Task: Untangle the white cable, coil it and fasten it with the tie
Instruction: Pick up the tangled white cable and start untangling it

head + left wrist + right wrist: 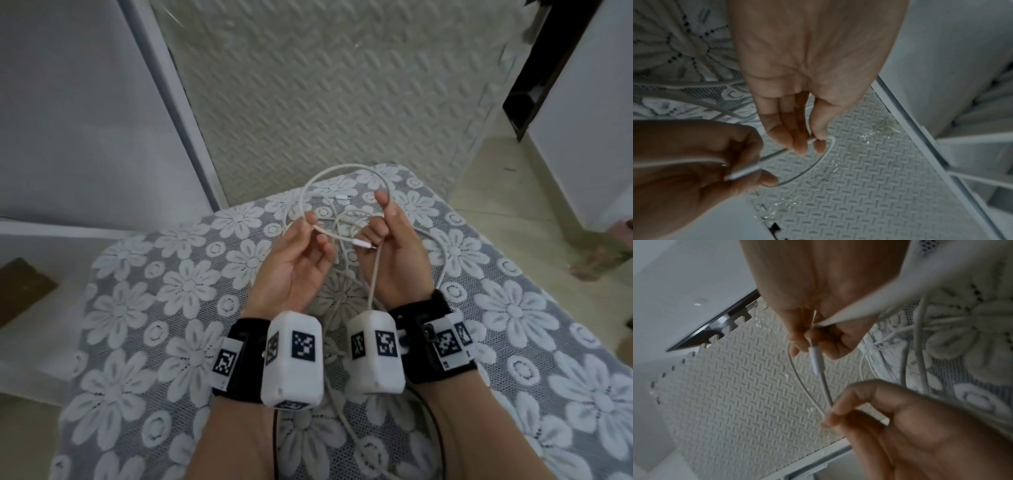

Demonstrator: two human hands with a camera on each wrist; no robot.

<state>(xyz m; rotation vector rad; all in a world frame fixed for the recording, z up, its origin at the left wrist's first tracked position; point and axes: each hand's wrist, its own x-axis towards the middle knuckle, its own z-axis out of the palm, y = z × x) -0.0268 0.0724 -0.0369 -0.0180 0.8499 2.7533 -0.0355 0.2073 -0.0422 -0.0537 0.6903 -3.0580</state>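
- A floral lace cloth (pixel 144 308) covers the surface beneath both hands; every place below is given from this cloth.
- A ribbed foam floor mat (pixel 325 102) lies beyond the cloth's far edge.
- The white cable (pixel 346 171) is above the cloth's far middle, partly lifted, partly lying in loose crossing loops on the lace; one loop arches out over the far edge.
- The left hand (pixel 294 260) is raised above the cloth's centre, palm up, thumb and fingertips pinching a stretch of the cable.
- The right hand (pixel 394 246) is raised just beside it, its curled fingers gripping the cable's end, forefinger pointing up.
- The plug (pixel 816 359) sticks out of the right hand's grip, toward the left hand.
- A second plug (pixel 342 197) lies on the lace near the far edge.
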